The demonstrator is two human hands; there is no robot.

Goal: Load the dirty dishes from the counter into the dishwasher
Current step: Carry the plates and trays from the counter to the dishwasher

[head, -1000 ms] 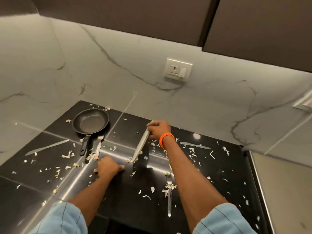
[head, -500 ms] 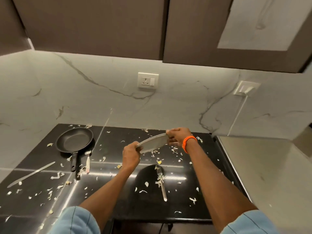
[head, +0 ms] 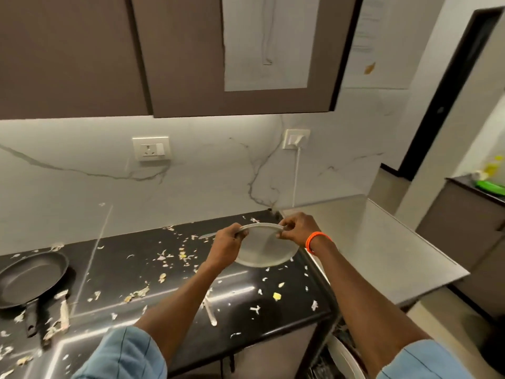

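Plate [head: 264, 248] held tilted above the black counter [head: 153, 272], near its right end. Our left hand [head: 226, 246] and right hand [head: 296, 228] both pinch its upper rim. Likely light, stiff, slick; rim grip suits it.

— What hangs at the top of the frame?
— Brown wall cabinets [head: 82, 56], above a marbled white backsplash [head: 213, 181].
— And on that wall?
— A socket [head: 151, 148] centre-left, a plugged white cable [head: 295, 176] further right.
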